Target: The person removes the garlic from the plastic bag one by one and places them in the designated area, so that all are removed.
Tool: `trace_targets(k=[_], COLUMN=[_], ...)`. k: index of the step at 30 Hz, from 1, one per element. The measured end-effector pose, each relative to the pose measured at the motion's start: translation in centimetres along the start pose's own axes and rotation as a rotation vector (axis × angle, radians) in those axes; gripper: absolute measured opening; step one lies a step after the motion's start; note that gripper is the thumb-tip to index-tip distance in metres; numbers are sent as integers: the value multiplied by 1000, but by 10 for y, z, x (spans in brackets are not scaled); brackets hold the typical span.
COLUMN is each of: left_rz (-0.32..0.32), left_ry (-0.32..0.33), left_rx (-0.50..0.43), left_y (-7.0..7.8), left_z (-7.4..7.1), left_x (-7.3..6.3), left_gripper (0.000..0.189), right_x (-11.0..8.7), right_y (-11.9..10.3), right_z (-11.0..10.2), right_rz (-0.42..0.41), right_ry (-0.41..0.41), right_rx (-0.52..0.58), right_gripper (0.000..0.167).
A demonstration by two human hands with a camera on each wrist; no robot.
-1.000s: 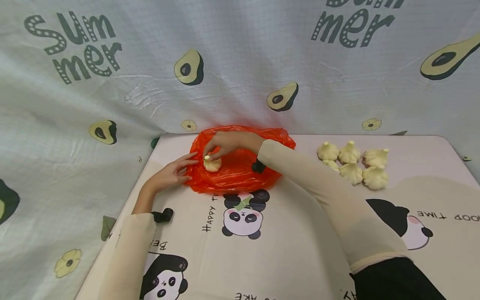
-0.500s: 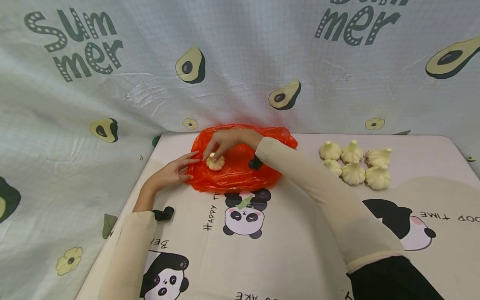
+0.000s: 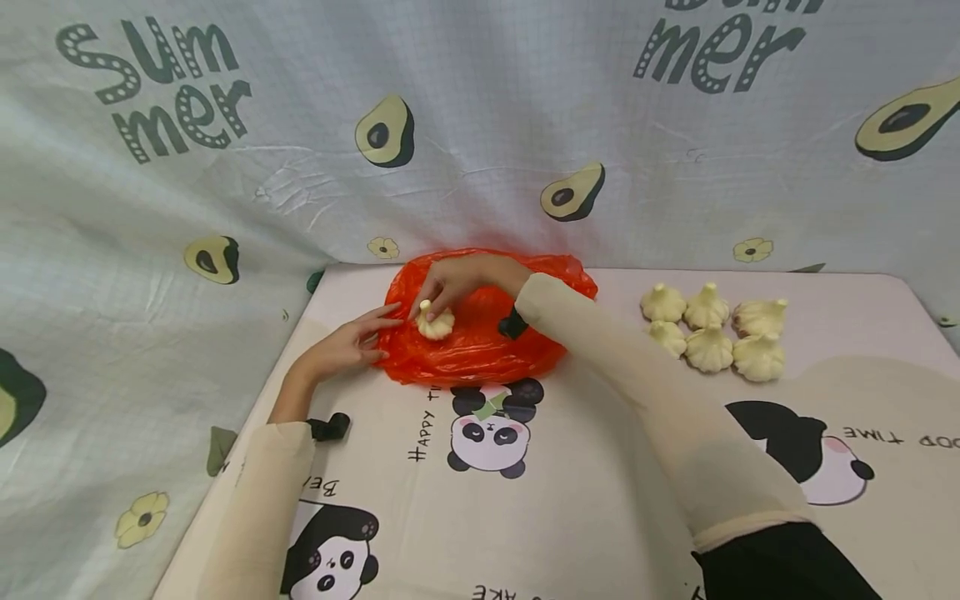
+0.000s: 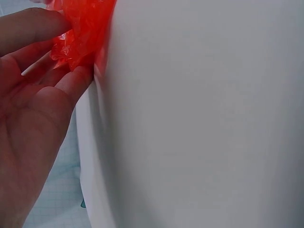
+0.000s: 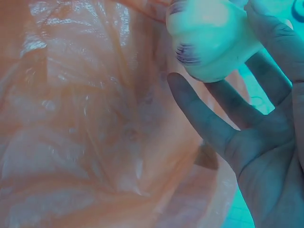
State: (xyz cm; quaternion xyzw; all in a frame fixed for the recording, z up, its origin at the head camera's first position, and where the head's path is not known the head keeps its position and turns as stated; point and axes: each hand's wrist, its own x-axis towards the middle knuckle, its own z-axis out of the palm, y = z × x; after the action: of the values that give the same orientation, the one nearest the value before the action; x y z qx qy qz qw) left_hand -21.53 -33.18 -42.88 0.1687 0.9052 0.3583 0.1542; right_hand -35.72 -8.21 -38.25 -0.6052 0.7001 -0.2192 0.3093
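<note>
A crumpled red plastic bag [image 3: 495, 354] lies at the back of the table. Over its left part, my right hand [image 3: 463, 279] pinches a pale garlic bulb [image 3: 437, 325] near its stem. In the right wrist view that garlic bulb [image 5: 209, 40], with purple streaks, sits at the thumb and fingertips, above the bag's film. My left hand [image 3: 341, 346] touches the bag's left edge with its fingers spread and nearly straight. From the left wrist view, thumb and fingers of the left hand [image 4: 35, 107] rest against the side of the bag.
Several more garlic bulbs [image 3: 708, 348] stand grouped in two rows on the right of the table. The pale tablecloth [image 3: 585, 500] has printed pandas and lettering. Behind the table hangs a curtain [image 3: 480, 117] with avocado prints.
The right hand has moved slightly right with the garlic bulb, which tilts a little more. The left hand stays at the bag's edge. The head view shifts slightly.
</note>
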Motion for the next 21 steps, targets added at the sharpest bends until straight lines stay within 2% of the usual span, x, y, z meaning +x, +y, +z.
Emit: trace_targets(k=[5,8,13,18,21], left_rz=[-19,-32,-52,-54,-50], left_ry=[-17,-16,-16,-31,-25], left_rx=[-8,-20,-56,-111,-127], left_y=[5,7,7,5,5], left_z=[1,1,-1,-1,0], left_x=[0,-1,0,1,2], left_gripper=[58,58,58,57,55], right_x=[-24,-40,-74,-113,-139], right_y=[-15,-24,-32,-34,-37], right_z=[-1,1,6,14,23], right_rz=[38,5,-81,-74,-39], right_ry=[14,34,128,225,287], right_rx=[47,40,-12,-46,-69], right_gripper=[26,22,19,20,22])
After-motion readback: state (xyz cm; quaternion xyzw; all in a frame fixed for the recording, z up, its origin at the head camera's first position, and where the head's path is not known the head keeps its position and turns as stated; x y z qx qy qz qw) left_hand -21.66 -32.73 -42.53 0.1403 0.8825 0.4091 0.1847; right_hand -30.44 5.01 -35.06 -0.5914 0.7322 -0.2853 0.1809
